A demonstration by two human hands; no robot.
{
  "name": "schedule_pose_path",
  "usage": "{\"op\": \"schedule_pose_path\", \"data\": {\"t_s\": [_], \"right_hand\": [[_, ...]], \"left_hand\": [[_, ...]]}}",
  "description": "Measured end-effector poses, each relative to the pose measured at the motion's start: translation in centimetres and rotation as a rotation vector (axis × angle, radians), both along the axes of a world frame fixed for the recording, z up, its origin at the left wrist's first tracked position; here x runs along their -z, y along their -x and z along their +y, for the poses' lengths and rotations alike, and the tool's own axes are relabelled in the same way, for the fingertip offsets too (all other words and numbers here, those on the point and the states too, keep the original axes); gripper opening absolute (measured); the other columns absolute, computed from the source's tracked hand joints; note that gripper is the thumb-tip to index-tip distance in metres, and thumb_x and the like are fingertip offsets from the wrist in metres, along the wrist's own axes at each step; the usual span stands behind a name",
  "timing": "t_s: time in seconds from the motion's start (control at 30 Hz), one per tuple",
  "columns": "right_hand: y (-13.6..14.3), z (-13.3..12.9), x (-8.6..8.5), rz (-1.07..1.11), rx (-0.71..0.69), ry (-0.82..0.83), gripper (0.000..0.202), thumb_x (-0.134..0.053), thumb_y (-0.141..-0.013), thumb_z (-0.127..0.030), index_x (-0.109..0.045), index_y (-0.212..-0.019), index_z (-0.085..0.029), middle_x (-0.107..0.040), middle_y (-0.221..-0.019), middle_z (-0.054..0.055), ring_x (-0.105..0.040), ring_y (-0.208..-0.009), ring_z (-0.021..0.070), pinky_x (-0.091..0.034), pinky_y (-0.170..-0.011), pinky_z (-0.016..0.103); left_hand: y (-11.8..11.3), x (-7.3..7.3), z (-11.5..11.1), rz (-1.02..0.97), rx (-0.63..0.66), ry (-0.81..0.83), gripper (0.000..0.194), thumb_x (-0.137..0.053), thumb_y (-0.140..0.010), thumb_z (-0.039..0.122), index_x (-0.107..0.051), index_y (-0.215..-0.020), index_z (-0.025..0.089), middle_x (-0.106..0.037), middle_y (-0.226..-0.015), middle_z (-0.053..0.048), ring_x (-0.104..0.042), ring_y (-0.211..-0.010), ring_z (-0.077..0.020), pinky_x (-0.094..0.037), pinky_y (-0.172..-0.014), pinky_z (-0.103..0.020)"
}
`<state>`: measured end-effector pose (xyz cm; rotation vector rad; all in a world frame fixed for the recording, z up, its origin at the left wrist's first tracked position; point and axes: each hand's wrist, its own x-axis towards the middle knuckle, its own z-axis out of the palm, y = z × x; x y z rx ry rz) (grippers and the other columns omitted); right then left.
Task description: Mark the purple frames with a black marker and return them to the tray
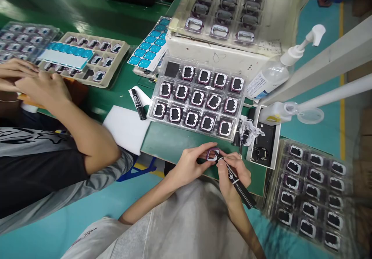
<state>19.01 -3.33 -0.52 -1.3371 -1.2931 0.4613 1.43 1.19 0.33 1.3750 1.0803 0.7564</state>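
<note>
purple-white frame [213, 154]: pinched in my left hand [190, 165], fingers nearly closed. right hand [232, 171] gripped black marker [240, 187], tip at the frame.

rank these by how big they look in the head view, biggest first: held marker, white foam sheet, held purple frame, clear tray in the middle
1. clear tray
2. white foam sheet
3. held marker
4. held purple frame

Beyond the grip [213, 154], a narrow green strip of the surface [162, 138] is free; farther, the clear tray [194, 129] blocks the way.
</note>
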Motion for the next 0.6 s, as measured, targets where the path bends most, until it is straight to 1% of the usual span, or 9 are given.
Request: {"op": "schedule_pose_path", "data": {"t_s": [0.13,0.27,0.4,0.6], "right_hand": [[0.02,0.09,0.12,0.017,-0.012,-0.034,0.017,-0.081,-0.091,-0.017,-0.076,-0.103,-0.027,-0.081,-0.09,-0.002,-0.086,-0.088,0.0232,-0.075,-0.077,0.042],[0.06,0.18,-0.19,0.006,-0.014,-0.024,0.016,-0.081,-0.092,-0.015,-0.075,-0.102,-0.026,-0.081,-0.09,-0.002,-0.085,-0.088,0.0208,-0.073,-0.077,0.038],[0.04,0.21,-0.32,-0.031,-0.018,-0.017,0.012,-0.081,-0.093,-0.019,-0.075,-0.101,-0.026,-0.081,-0.089,-0.002,-0.086,-0.088,0.021,-0.071,-0.075,0.035],[-0.01,0.14,0.07,-0.064,0.008,-0.004,0.006,-0.08,-0.095,-0.025,-0.076,-0.099,-0.026,-0.083,-0.091,0.0,-0.086,-0.087,0.0222,-0.07,-0.072,0.036]], "left_hand": [[-0.02,-0.14,0.1,0.022,0.015,-0.003,0.041,-0.09,-0.099,0.038,-0.083,-0.139,0.033,-0.092,-0.12,-0.005,-0.089,-0.107,-0.0315,-0.073,-0.1,-0.045],[0.1,-0.27,0.11,0.046,0.033,-0.02,0.038,-0.088,-0.101,0.039,-0.083,-0.138,0.032,-0.092,-0.12,-0.005,-0.09,-0.108,-0.031,-0.073,-0.099,-0.044],[0.13,-0.46,0.07,0.08,0.027,-0.029,0.035,-0.087,-0.102,0.04,-0.084,-0.136,0.035,-0.092,-0.121,-0.005,-0.09,-0.108,-0.0308,-0.073,-0.098,-0.043],[0.08,-0.48,0.11,0.082,0.031,-0.05,0.034,-0.086,-0.103,0.042,-0.084,-0.136,0.035,-0.092,-0.122,-0.003,-0.09,-0.106,-0.0294,-0.072,-0.096,-0.04]]}}
